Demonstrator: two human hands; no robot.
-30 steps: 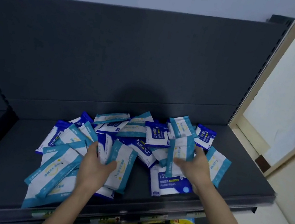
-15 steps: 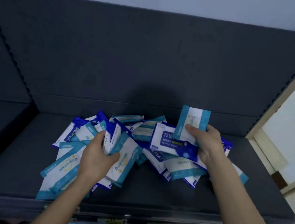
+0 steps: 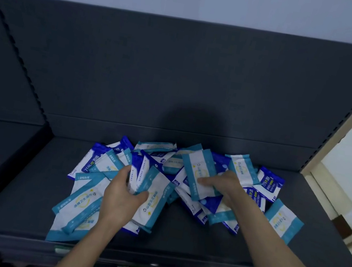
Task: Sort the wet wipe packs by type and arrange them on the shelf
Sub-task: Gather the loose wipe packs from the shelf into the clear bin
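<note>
**Q:** State of the left grip (image 3: 122, 196)?
**A:** Clenched round a small stack of packs (image 3: 151, 197), lower centre of frame.
**Q:** And the right grip (image 3: 224, 185)?
**A:** Pinching one teal pack (image 3: 199, 170) at centre frame, over the mixed pile (image 3: 89, 200) of teal and dark-blue packs on the dark shelf (image 3: 175, 240).

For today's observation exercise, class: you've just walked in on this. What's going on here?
A person is sorting wet wipe packs on a dark shelf. The left hand grips a small bundle of packs, a teal one in front. The right hand holds another teal pack over the pile. Teal and dark blue packs lie mixed; nothing is lined up yet.
</note>
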